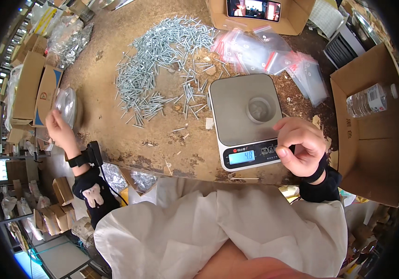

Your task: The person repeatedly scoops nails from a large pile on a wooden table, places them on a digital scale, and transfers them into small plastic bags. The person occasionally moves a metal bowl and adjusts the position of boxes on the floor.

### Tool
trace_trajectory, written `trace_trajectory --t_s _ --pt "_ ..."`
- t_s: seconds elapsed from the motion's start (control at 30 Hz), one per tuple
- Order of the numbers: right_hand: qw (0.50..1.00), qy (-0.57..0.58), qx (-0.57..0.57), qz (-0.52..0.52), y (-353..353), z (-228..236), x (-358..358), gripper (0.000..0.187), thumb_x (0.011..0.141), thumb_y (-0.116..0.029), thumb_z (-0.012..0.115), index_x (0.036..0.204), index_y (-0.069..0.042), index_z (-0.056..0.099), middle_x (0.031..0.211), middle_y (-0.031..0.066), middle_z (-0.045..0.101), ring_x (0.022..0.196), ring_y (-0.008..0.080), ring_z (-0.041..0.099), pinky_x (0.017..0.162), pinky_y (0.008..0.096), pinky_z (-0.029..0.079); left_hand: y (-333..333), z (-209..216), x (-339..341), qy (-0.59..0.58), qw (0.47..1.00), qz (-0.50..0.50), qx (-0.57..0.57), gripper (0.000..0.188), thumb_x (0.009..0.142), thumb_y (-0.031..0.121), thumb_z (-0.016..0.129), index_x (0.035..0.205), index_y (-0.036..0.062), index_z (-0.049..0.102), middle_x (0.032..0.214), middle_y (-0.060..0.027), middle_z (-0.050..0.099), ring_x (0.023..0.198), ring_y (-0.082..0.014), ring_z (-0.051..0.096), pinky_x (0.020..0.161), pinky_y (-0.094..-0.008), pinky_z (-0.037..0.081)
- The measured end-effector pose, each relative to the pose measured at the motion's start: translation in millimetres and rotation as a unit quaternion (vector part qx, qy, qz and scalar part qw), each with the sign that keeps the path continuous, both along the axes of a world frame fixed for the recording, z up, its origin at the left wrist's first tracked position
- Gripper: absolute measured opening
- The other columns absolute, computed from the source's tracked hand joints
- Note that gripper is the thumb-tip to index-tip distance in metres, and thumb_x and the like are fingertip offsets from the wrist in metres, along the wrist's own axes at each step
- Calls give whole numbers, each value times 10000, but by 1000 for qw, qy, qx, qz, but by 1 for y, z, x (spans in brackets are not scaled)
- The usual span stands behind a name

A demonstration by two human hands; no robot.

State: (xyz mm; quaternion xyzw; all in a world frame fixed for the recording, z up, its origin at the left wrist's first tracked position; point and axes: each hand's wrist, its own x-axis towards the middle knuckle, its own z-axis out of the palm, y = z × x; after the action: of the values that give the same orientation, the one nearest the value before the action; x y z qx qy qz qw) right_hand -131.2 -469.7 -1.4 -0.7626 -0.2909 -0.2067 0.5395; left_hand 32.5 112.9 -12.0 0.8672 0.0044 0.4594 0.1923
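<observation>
My right hand (301, 146) hovers over the near right corner of a digital scale (236, 125), fingers loosely bent and thumb apart, with nothing visible in it. A small round translucent dish (260, 99) rests on the scale's grey plate, just beyond those fingers; what it contains is hard to make out. At the table's left edge, my left hand (61, 131) is beside a clear round plastic bowl (69, 104). Its fingertips are drawn together at the rim, and what they hold is hidden. Loose silvery screws (162, 58) lie heaped in a curved pile across the middle.
Clear zip bags with red strips (273, 49) lie behind the scale. A phone (254, 9) leans in a cardboard box at the back. On the right, another open carton (371, 139) holds a plastic bottle (366, 101). Cartons (29, 88) stand at the left edge.
</observation>
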Motion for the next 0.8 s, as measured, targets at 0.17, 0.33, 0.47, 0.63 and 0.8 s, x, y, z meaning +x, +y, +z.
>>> trace_trajectory --t_s 0.17,0.33,0.47,0.63,0.8 --pt "1000 9 -21 -14 0 -2 3 129 785 -43 734 770 -48 606 662 51 585 603 234 583 613 359 500 50 -40 0 213 970 95 65 362 986 311 551 972 -33 664 823 -190 680 739 -283 643 701 -381 484" --pt "999 -12 -40 -29 -3 -5 3 120 774 -50 728 784 -41 609 687 54 601 611 253 587 574 351 458 36 -38 11 201 979 41 -9 365 1004 306 520 1048 -31 655 919 -212 680 842 -300 648 759 -380 481" --pt "992 -10 -96 -76 -3 3 7 149 746 -49 709 871 -35 631 834 98 643 770 291 621 701 380 486 -38 -12 1 99 988 -25 111 286 976 238 580 1090 -17 644 1051 -195 666 976 -325 621 868 -393 468" --pt "981 19 -126 -149 3 2 12 445 720 -76 707 1143 -24 578 1145 172 585 1062 356 554 935 435 427 -148 -4 12 239 921 -261 164 538 865 259 727 1304 22 526 1277 -192 571 1188 -343 536 1014 -429 415" --pt "979 13 -151 -139 0 3 13 536 712 -79 710 1216 -20 535 1206 178 559 1124 375 526 985 454 402 -191 -24 26 345 868 -244 262 948 666 471 856 1392 28 437 1304 -247 494 1189 -406 515 1002 -448 429"
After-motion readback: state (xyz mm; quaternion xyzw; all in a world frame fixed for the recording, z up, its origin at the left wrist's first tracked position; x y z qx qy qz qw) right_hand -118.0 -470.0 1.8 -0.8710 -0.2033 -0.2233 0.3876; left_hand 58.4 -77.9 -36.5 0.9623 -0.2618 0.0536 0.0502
